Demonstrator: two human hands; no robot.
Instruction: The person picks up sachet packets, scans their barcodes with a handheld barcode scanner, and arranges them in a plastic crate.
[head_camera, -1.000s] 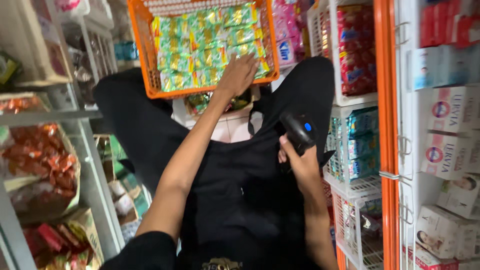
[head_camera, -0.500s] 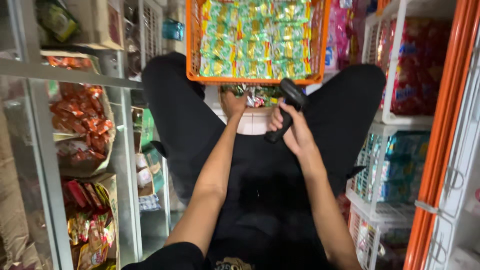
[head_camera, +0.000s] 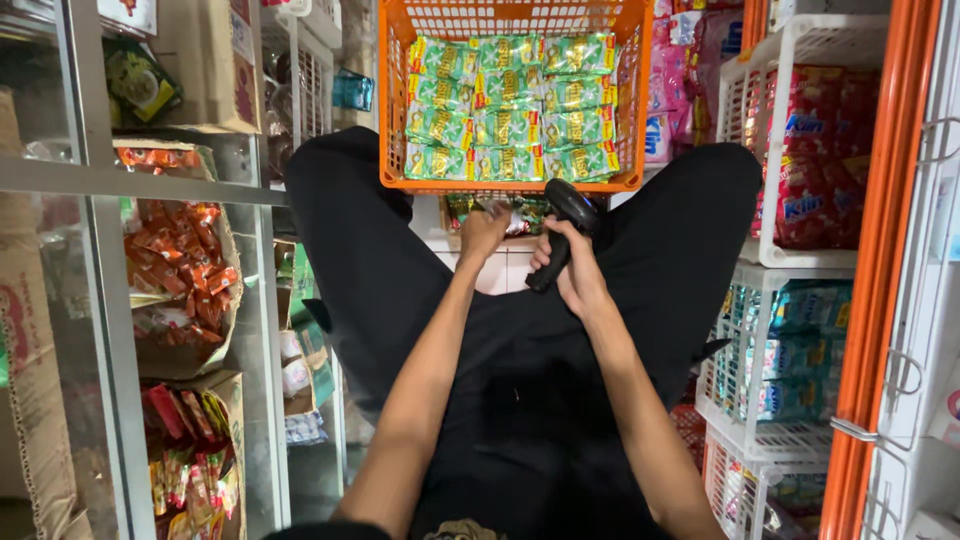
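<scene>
Shelving: grey metal shelf frames (head_camera: 110, 300) fill the left of the frame, holding cardboard boxes of red and orange snack packets (head_camera: 180, 270); white wire racks (head_camera: 800, 255) with red and blue packets fill the right.
Person: seated, black-trousered legs spread across the middle of the frame.
Basket: orange plastic mesh basket (head_camera: 510, 183) at upper centre, between the knees, packed with rows of green foil sachets (head_camera: 510, 105).
Loose packets: a few green packets (head_camera: 520, 212) lie just below the basket's front rim.
Scanner: black pistol-grip handheld barcode scanner (head_camera: 563, 230), centre, head near the basket rim.
Right hand (head_camera: 575, 275): closed fully around the scanner's grip.
Left hand (head_camera: 485, 232): fingers curled down onto the loose packets; whether it grips one I cannot tell.
Step, as I judge it: picking out a packet to scan.
Next move needs: packet lifted clear, code side turned to the scanner head.
</scene>
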